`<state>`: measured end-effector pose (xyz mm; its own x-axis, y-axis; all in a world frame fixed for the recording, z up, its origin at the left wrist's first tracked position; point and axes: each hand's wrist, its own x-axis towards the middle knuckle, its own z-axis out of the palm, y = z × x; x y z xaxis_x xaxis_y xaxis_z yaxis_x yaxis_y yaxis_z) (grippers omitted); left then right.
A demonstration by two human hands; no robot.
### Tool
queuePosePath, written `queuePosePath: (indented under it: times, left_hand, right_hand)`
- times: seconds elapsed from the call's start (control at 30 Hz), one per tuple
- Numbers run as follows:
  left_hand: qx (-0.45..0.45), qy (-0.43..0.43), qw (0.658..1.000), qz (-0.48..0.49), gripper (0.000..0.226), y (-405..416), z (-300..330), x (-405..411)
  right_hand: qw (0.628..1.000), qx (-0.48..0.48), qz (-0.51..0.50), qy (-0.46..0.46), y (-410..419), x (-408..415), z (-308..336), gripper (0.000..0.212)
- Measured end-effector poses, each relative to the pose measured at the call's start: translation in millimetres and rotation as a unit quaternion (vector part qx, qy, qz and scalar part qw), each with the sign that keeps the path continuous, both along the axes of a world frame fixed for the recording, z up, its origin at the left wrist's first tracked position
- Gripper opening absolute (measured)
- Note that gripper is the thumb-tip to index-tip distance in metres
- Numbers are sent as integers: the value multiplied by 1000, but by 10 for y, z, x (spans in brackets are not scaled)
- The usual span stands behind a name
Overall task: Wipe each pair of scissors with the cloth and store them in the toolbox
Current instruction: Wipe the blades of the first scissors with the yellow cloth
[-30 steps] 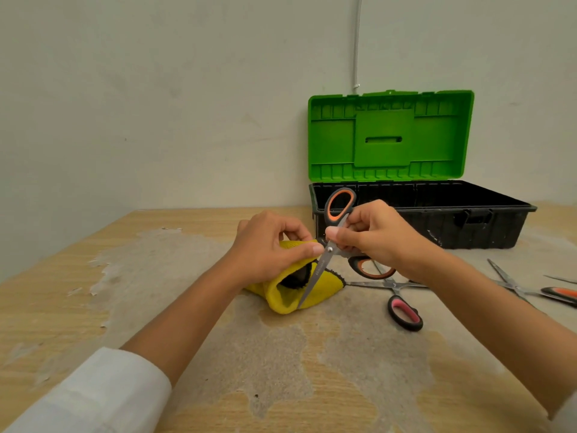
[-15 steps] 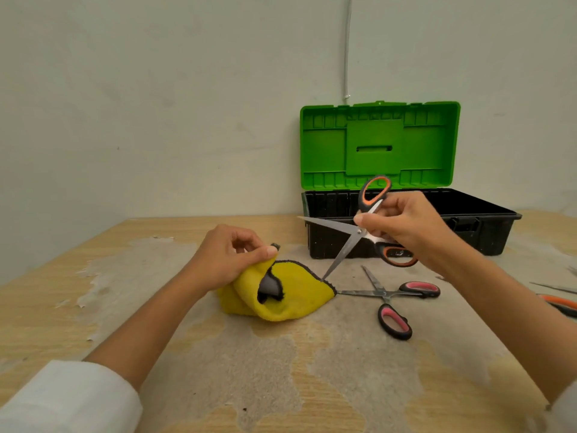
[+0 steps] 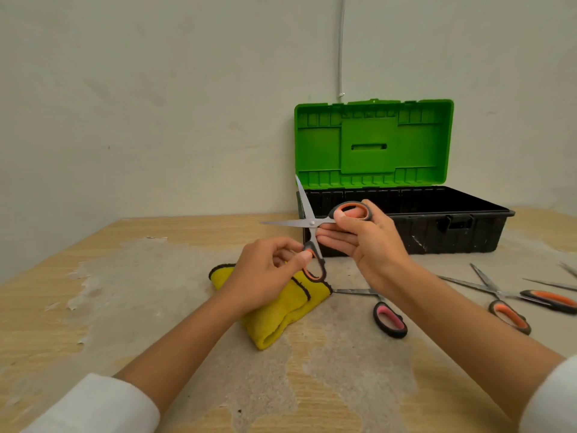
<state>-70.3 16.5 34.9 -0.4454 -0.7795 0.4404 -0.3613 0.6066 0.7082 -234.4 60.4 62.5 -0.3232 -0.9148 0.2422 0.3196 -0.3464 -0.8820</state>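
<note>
Left hand point(image 3: 265, 278) now off cloth point(image 3: 282, 310), w/ right hand point(image 3: 363, 242) both pinching handles of wide-open orange scissors point(image 3: 312, 225).

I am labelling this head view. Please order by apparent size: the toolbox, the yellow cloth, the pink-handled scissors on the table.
1. toolbox, clearly largest, though farthest.
2. yellow cloth, partly hidden under the left hand.
3. pink-handled scissors, smallest; partly hidden behind the right arm.

Scissors point(image 3: 312, 225) – four (maybe more); one toolbox point(image 3: 437, 232)
</note>
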Motion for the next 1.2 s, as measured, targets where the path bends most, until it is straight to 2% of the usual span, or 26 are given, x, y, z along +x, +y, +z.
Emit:
queuePosePath:
  times: [0.07, 0.13, 0.17, 0.23, 0.33, 0.4, 0.63, 0.73, 0.83, 0.9, 1.0, 1.1, 1.2]
  left_hand:
    - [11, 30, 999, -16, 3, 25, 11, -33]
    - [19, 56, 998, -20, 4, 15, 10, -22]
    - [23, 68, 997, -16, 5, 5, 9, -7]
    - [31, 88, 996, -8, 8, -7, 19, 28]
    - [23, 98, 995, 4, 9, -18, 32, 53]
    - [-4, 91, 996, 16, 10, -11, 46, 46]
    - [-40, 116, 992, 40, 15, 6, 69, 36]
    - [-40, 141, 987, 58, 16, -9, 107, 19]
    - [-51, 160, 983, 77, 17, 20, 144, -14]
    - [-53, 163, 982, 83, 18, 36, 145, -19]
    - [-46, 158, 984, 74, 18, 49, 149, 11]
    - [-36, 149, 987, 52, 19, 41, 142, 27]
    - [-9, 140, 990, 32, 21, 4, 135, 12]
  right_hand:
    - [999, 5, 28, -44, -3, 54, -9, 36]
    - [996, 14, 46, -71, 1, 68, -10, 37]
    - [997, 25, 46, -58, 7, 61, 2, 28]
    - [995, 75, 37, 46, 29, -17, 23, 4]
    - [944, 162, 46, 285, 67, -146, 42, 10]
    - [917, 180, 50, 353, 76, -160, 53, 10]
    - [905, 124, -52, 403, 55, 6, -73, 13]
    - [902, 35, -175, 393, 64, 78, -65, 13]
    - [862, -54, -282, 417, 69, 146, -79, 19]
    - [826, -82, -286, 479, 68, 199, -118, 15]
    - [786, -67, -277, 548, 41, 225, -169, 28]
    - [776, -62, -285, 559, 25, 214, -155, 28]
    - [787, -58, -276, 549, 24, 161, -125, 27]
